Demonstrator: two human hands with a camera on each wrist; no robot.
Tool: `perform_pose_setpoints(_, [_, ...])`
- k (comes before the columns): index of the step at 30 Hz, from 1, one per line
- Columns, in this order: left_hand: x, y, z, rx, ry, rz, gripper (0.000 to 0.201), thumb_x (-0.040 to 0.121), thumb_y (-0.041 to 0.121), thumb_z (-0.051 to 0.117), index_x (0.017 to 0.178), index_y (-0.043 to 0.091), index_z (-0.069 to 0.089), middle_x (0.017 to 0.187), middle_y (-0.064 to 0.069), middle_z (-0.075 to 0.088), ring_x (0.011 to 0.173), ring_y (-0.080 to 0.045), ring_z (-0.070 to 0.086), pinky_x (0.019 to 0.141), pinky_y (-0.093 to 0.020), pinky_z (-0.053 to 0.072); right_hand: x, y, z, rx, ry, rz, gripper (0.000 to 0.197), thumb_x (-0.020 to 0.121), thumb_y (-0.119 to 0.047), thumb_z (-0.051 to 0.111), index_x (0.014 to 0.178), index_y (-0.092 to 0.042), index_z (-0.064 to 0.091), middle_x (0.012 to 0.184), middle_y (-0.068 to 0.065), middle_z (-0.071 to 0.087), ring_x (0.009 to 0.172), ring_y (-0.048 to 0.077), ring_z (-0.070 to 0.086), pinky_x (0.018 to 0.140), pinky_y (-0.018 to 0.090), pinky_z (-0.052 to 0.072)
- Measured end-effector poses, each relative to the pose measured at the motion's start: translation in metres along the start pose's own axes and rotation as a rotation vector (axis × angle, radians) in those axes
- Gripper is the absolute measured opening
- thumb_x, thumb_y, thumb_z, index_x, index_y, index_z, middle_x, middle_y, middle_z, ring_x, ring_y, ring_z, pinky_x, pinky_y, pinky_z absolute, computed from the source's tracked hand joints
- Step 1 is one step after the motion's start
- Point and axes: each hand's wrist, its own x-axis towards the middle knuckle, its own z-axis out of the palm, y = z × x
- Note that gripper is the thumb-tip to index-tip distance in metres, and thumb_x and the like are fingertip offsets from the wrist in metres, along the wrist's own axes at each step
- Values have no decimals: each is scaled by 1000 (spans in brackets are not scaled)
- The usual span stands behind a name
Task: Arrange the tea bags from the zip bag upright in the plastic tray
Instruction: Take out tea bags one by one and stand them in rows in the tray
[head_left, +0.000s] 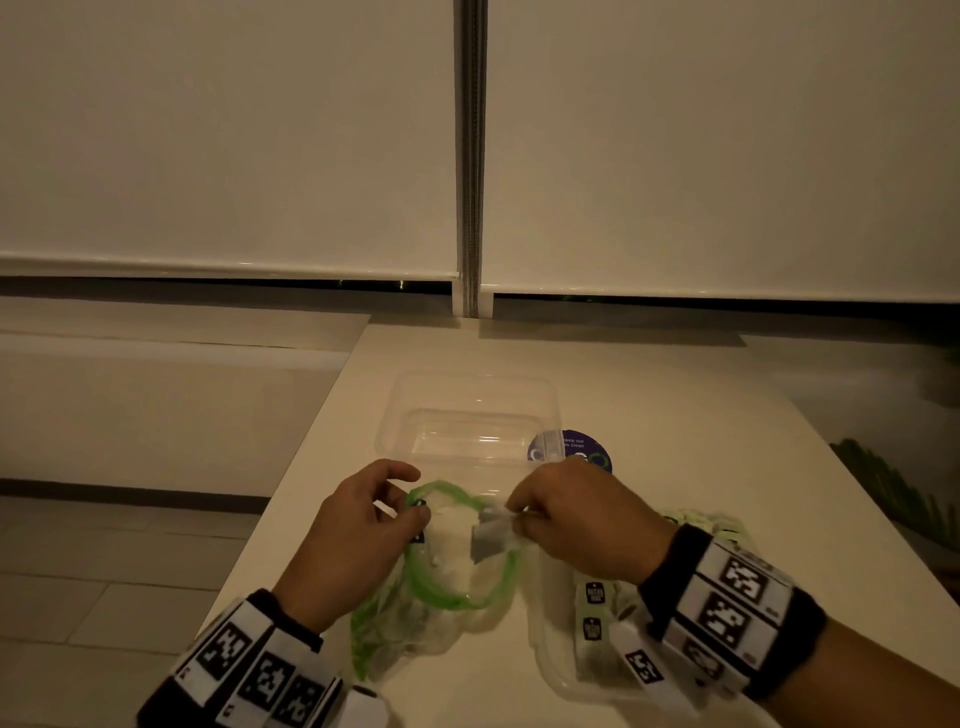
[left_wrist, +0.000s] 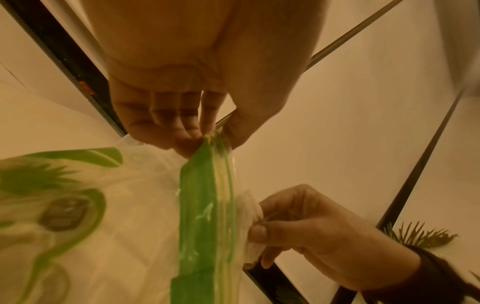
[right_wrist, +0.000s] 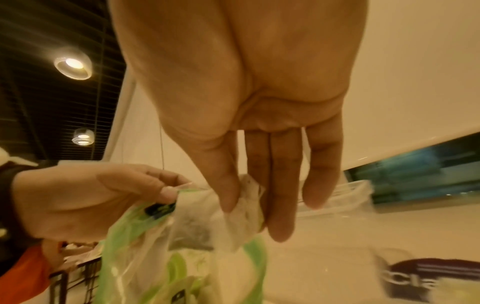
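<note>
A clear zip bag with a green zip rim lies open on the white table, with tea bags inside. My left hand pinches the rim's left side, as the left wrist view shows for the green rim. My right hand pinches one white tea bag over the bag's mouth. In the right wrist view the tea bag sits between thumb and fingers above the zip bag. A clear plastic tray stands just beyond the hands, nothing visible in it.
A second clear plastic container under my right wrist holds tea bags with dark tags. A round purple sticker lies right of the far tray. The table ends at left and back. Blinds fill the background.
</note>
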Motion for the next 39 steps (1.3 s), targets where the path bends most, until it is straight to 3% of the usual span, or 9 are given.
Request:
perform_pose_setpoints(4, [-4, 3, 2, 62, -10, -5, 22, 83, 29, 71, 102, 32, 61, 82, 2, 64, 58, -7, 61, 61, -24, 48, -14, 18, -12, 136, 51, -6, 18, 93, -28, 63, 104, -24, 75, 74, -17, 67, 64, -3, 56, 64, 13, 39])
perform_pose_setpoints(7, [-11, 13, 6, 74, 69, 47, 19, 82, 37, 71, 99, 33, 63, 92, 5, 64, 73, -10, 61, 61, -17, 47, -23, 22, -20, 237, 162, -134, 18, 93, -27, 64, 106, -28, 76, 91, -17, 74, 84, -3, 66, 78, 22, 52])
perform_pose_setpoints(10, [-21, 41, 14, -76, 92, 138, 17, 82, 42, 64, 91, 29, 69, 89, 5, 70, 77, -5, 65, 65, -22, 48, -35, 19, -31, 201, 448, -384, 17, 90, -26, 62, 101, -25, 75, 103, -12, 74, 96, 1, 66, 82, 26, 51])
perform_pose_setpoints(14, [-29, 74, 29, -528, -300, -150, 56, 74, 57, 56, 102, 10, 69, 96, -19, 71, 72, -32, 68, 54, -35, 50, -51, 18, -42, 78, 657, -526, 19, 94, -24, 57, 103, -22, 73, 123, -4, 67, 122, 12, 57, 88, 41, 50])
perform_pose_setpoints(17, [-34, 86, 35, -693, -547, -240, 42, 82, 38, 70, 102, 2, 69, 96, -26, 69, 63, -33, 66, 43, -26, 47, -61, 22, -48, 27, 737, -567, 20, 96, -20, 57, 103, -19, 75, 129, 3, 62, 124, 21, 53, 88, 44, 48])
perform_pose_setpoints(26, [-39, 90, 53, -747, -549, -181, 10, 70, 9, 67, 80, 7, 71, 81, -21, 63, 55, -30, 63, 39, -24, 45, -77, 36, -48, -10, 733, -565, 32, 92, -9, 60, 121, -23, 67, 140, 5, 51, 126, 21, 48, 93, 35, 48])
perform_pose_setpoints(30, [-36, 89, 57, -694, -426, -172, 13, 73, -3, 70, 72, 10, 72, 72, -15, 64, 54, -29, 62, 39, -24, 45, -85, 34, -46, 318, 734, -367, 43, 88, -1, 60, 124, -24, 65, 126, -6, 62, 114, 15, 59, 87, 22, 50])
perform_pose_setpoints(34, [-33, 87, 62, -558, -330, -97, 17, 84, -2, 60, 77, 6, 73, 75, -16, 67, 57, -29, 64, 43, -26, 46, -82, 26, -48, 733, 506, -31, 26, 92, -17, 66, 112, -32, 70, 101, -12, 70, 97, 12, 65, 80, 33, 56])
perform_pose_setpoints(39, [-34, 83, 66, -292, -284, 46, 15, 87, 4, 63, 83, 14, 74, 81, -14, 71, 61, -27, 67, 53, -32, 50, -73, 25, -63, 519, 287, 1, 32, 83, -33, 74, 114, -35, 69, 96, -15, 66, 92, 4, 63, 73, 16, 48])
